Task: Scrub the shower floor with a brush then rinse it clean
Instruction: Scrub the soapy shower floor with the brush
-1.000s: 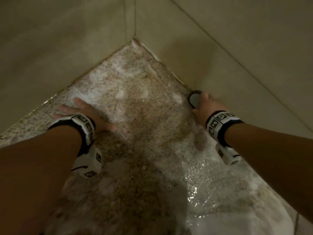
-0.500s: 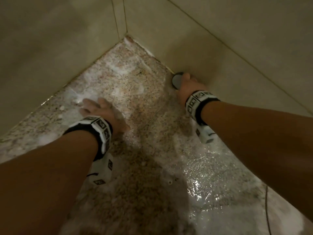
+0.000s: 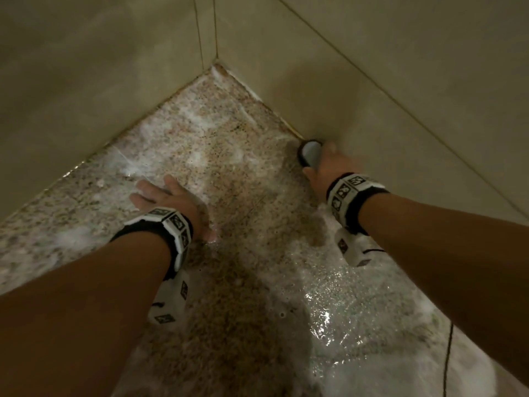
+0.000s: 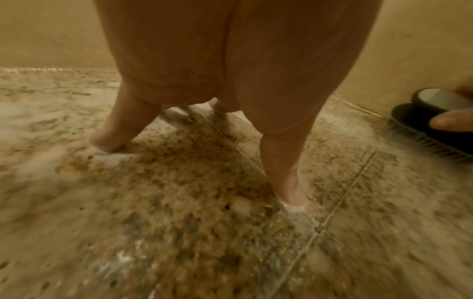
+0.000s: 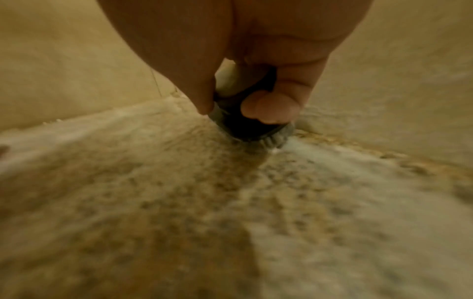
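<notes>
The speckled granite shower floor (image 3: 223,156) is wet and streaked with white foam. My right hand (image 3: 332,167) grips a black scrub brush (image 3: 310,153) with a grey top, its bristles down on the floor right against the base of the right wall. In the right wrist view the fingers (image 5: 268,109) curl round the brush (image 5: 245,125). The brush (image 4: 430,121) also shows at the right edge of the left wrist view. My left hand (image 3: 166,199) rests flat on the wet floor with fingers spread, the fingertips (image 4: 289,198) pressing into foam.
Beige tiled walls (image 3: 86,81) meet in a corner (image 3: 216,64) ahead and bound the floor on the left and right. Glistening soapy water (image 3: 357,325) covers the floor near me at the right. A thin dark cord (image 3: 448,359) hangs at the lower right.
My right hand has kept the brush against the right wall's base, shifting it along the edge. The left hand slid slightly across the floor. The head view moved closer.
</notes>
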A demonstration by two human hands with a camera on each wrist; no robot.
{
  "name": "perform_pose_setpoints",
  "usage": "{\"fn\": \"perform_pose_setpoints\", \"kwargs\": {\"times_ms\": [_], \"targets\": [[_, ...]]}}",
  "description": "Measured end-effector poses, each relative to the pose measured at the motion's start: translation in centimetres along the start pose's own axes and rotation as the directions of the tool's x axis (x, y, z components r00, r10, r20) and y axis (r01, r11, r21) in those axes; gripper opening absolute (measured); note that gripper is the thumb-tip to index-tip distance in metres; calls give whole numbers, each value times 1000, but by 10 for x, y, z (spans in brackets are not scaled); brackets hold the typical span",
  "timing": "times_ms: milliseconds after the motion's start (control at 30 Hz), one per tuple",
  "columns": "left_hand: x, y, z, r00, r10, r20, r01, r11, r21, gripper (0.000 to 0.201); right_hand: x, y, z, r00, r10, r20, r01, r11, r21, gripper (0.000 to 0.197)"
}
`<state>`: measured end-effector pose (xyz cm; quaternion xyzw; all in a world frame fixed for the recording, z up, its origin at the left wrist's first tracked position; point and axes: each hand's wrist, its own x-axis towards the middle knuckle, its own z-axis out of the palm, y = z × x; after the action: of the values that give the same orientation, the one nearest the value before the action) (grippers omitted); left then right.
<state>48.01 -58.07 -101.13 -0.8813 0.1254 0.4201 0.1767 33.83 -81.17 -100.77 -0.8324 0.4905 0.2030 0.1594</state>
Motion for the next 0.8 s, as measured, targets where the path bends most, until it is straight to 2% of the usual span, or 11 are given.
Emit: {"fn": "perform_pose_setpoints", "kwargs": {"times_ms": [100,200,333,500,633,800], "targets": [[-2,-1,1,1000,18,-3,-18,1000,4,155,-16,-17,14,981,-162,105,163,987,4,74],[-4,-6,2,999,41,-6,-41,999,5,153,-13,-21,12,964,-249,90,259,959,-119,73],[-9,-6,0,999,49,-13,-49,999,2,150,-2,0,-5,992,-126,24,128,963,-235,64],[-11,-5,-2,999,41,-24,-40,999,23,153,-16,42,10,998,-65,1,62,950,-305,56],[-16,0,-7,997,48,-64,-50,998,-26,156,-30,73,11,1000,-1,5,3,951,-309,55],[-20,23,-6,982,140,-130,-142,990,-7,150,-60,120,16,999,48,21,-42,970,-241,41]]}}
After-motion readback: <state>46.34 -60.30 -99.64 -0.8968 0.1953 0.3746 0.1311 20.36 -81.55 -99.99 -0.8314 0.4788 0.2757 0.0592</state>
